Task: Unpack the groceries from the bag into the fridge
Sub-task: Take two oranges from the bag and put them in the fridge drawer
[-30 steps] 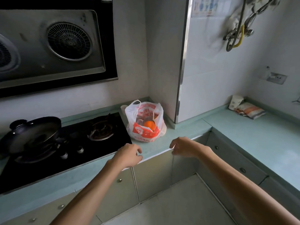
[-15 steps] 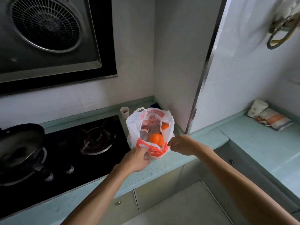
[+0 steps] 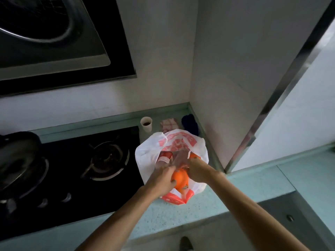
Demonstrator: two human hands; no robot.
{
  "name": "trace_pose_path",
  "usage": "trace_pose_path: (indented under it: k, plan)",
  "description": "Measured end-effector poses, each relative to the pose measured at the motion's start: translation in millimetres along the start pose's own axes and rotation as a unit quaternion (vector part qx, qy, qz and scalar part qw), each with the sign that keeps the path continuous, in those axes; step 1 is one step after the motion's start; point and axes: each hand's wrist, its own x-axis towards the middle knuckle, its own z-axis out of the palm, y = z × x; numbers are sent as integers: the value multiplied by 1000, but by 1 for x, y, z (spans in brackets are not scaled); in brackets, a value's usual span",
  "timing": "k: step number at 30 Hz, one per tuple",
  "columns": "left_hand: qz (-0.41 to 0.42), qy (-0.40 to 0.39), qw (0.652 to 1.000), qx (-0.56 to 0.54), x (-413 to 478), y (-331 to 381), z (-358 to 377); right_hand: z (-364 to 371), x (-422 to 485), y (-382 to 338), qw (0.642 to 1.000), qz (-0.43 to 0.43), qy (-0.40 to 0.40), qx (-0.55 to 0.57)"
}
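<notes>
Head view, looking down.

Middle of the frame: white plastic bag (image 3: 146,154) with red print, standing on the green counter (image 3: 199,214), mouth wide open. Holds an orange (image 3: 180,180) at the near side, a second orange (image 3: 195,156) at the right side, and a bottle with a red label (image 3: 165,156) at the left side.

Left hand (image 3: 161,180) at the near edge of the bag mouth, fingers curled, fingertips touching the orange. Right hand (image 3: 198,171) just beside it, fingers curled and reaching into the bag. Too blurry to tell if either hand grips plastic, fruit or nothing.

Left side of the bag right at the edge of the black stove (image 3: 72,169). Grey wall (image 3: 226,87) near the bag's right side, with a thin strip of counter between. Above the bag in the frame, near its far edge: a paper cup (image 3: 146,123), a red and white cloth (image 3: 168,124) and a dark blue thing (image 3: 189,122), packed into the corner. Front edge of the counter near, below the bag. More counter running off to the lower right.

Dark pan (image 3: 18,160) on the stove at the far left, well apart from the bag. Range hood (image 3: 45,42) in the upper left. Tip of a shoe (image 3: 185,245) at the bottom edge.
</notes>
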Motion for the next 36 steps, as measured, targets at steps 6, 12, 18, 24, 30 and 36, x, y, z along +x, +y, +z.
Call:
trace_pose_path:
  k: [6,12,18,24,30,36]
  plan:
    - [-19,-56,993,103,33,0,35,12,27,54,998,-7,-58,-32]
    - [-26,-53,987,150,50,-7,50,32,34,76,996,-23,-90,-9]
    - [-39,-31,994,100,53,-12,46,40,39,63,997,-18,-67,31]
    - [-60,20,998,6,41,-8,34,40,31,62,996,15,-23,83]
    - [-76,88,989,-87,11,-5,18,14,-6,46,989,40,83,120]
    - [-77,172,973,-132,-57,11,11,1,-75,15,950,57,138,275]
